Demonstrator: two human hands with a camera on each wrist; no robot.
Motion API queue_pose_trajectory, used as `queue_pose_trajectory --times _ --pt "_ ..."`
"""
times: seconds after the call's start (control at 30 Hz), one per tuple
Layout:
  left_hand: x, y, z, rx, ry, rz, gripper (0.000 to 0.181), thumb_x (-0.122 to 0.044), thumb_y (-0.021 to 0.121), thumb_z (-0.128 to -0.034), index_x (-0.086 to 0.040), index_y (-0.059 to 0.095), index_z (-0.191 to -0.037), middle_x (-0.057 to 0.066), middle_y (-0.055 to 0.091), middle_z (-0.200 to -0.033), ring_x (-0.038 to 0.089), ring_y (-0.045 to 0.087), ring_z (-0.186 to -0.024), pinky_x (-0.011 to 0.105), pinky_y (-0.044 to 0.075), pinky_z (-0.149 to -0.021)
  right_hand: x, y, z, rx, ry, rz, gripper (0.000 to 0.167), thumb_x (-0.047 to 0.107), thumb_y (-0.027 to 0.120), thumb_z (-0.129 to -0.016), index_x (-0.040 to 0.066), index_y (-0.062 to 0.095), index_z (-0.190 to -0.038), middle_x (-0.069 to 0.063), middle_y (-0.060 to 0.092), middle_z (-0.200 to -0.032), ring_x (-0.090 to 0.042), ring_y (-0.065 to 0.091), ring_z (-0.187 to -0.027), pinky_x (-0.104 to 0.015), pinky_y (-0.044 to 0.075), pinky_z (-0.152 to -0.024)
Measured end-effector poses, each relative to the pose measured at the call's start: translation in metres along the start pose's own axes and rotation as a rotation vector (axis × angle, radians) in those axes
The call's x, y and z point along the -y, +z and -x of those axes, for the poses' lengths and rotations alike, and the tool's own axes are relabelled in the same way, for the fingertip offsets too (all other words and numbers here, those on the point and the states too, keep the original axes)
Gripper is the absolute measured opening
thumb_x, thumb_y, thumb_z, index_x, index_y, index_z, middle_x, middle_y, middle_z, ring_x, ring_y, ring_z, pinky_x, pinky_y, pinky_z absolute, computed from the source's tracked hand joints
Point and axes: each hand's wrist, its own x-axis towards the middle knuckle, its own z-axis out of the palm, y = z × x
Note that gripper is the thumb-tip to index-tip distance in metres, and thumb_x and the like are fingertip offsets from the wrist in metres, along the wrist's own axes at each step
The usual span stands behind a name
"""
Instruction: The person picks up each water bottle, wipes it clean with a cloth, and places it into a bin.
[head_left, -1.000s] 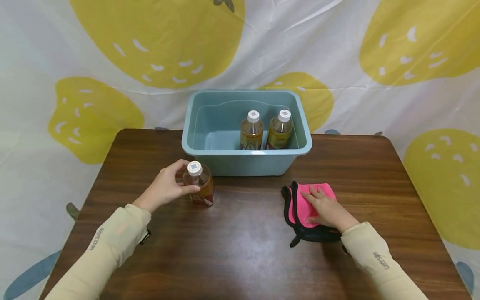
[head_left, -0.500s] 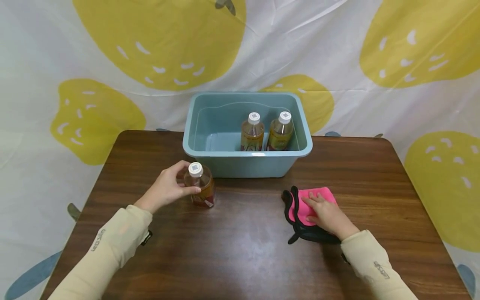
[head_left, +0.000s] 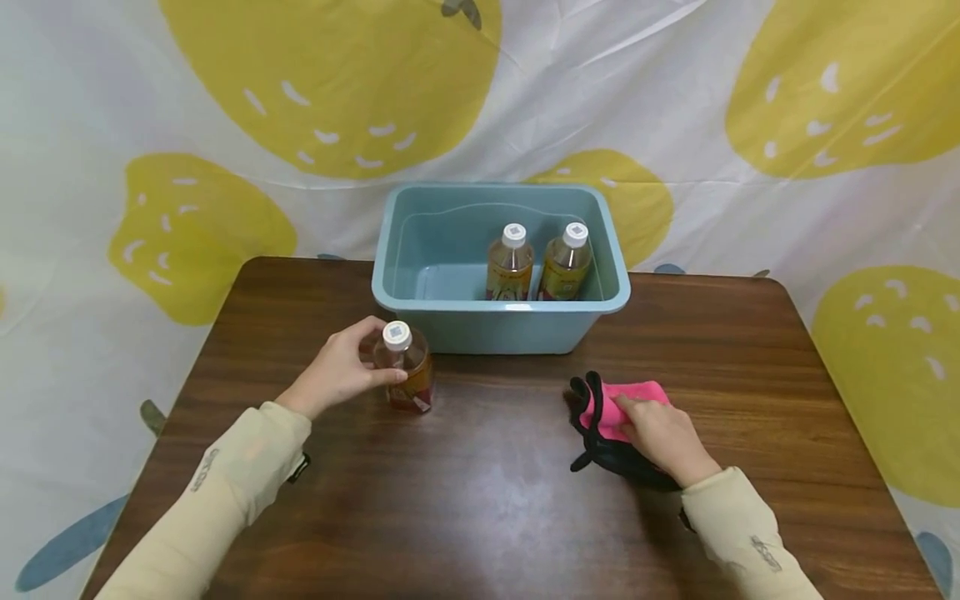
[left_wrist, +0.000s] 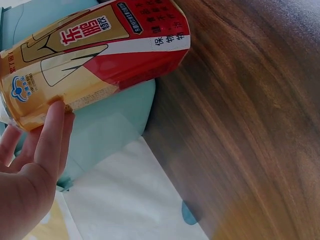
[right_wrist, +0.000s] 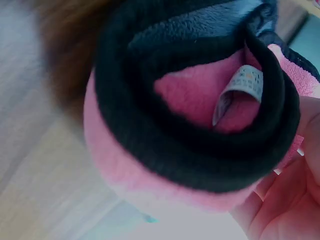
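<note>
My left hand [head_left: 337,369] grips a white-capped drink bottle [head_left: 415,375] that stands upright on the table, fingers behind it and thumb in front. In the left wrist view the bottle's gold and red label [left_wrist: 112,60] fills the upper left, with fingertips [left_wrist: 56,112] against its side. On the right, my right hand [head_left: 667,437] holds a pink cloth with black edging [head_left: 611,423], bunched up under the fingers. The right wrist view shows the cloth [right_wrist: 192,95] folded into a loop, with a small white tag [right_wrist: 242,90] inside; fingers are partly hidden behind it.
A blue-green plastic bin [head_left: 501,307] stands at the table's back middle, just behind the held bottle. Two similar bottles, one [head_left: 510,271] left of the other [head_left: 564,267], stand in its right half. Behind the wooden table [head_left: 480,500] hangs a lemon-print curtain [head_left: 337,67].
My right hand's fingers have gone from lying spread on the cloth to curling into it, and the cloth has bunched up. My left hand stays on the bottle, which has not visibly moved.
</note>
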Motion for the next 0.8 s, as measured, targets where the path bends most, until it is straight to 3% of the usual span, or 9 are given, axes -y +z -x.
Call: queue_pose_trajectory --times 0.17,0.33,0.57,0.8 --pt "0.001 0.001 0.000 -0.003 -0.002 -0.005 0.048 -0.014 0.080 -0.0667 -0.008 0.052 -0.105 0.012 0.059 -0.101 0.025 0.059 -0.091 0.033 0.052 -0.074 0.007 -0.008 -0.003 -0.054 -0.024 -0.050 0.016 0.005 0.072 -0.072 0.009 0.058 -0.081 -0.002 0.056 -0.061 -0.019 0.052 -0.052 -0.036 0.041 -0.045" --pt "0.001 0.000 0.000 -0.002 0.001 -0.012 0.048 -0.015 0.081 -0.0664 -0.008 0.052 -0.105 0.012 0.059 -0.102 0.025 0.058 -0.092 0.034 0.052 -0.074 0.027 -0.025 -0.010 -0.100 -0.056 -0.140 0.015 0.005 0.070 -0.074 0.009 0.058 -0.081 0.001 0.051 -0.057 -0.014 0.044 -0.049 -0.030 0.036 -0.045" --pt "0.000 0.000 0.000 -0.006 -0.003 -0.020 0.048 -0.015 0.081 -0.0662 -0.008 0.052 -0.104 0.011 0.059 -0.101 0.025 0.057 -0.093 0.035 0.052 -0.075 0.069 -0.041 -0.026 -0.183 -0.117 -0.400 0.015 0.004 0.071 -0.074 0.009 0.060 -0.082 0.003 0.050 -0.060 -0.010 0.042 -0.054 -0.024 0.038 -0.049" --pt "0.000 0.001 0.000 -0.009 -0.003 -0.008 0.048 -0.013 0.081 -0.0660 -0.007 0.053 -0.104 0.013 0.058 -0.101 0.026 0.057 -0.093 0.035 0.052 -0.075 0.111 -0.037 -0.046 -0.232 -0.200 -0.666 0.031 0.007 0.072 -0.076 0.007 0.063 -0.106 -0.005 0.067 -0.088 -0.010 0.055 -0.068 -0.023 0.049 -0.061"
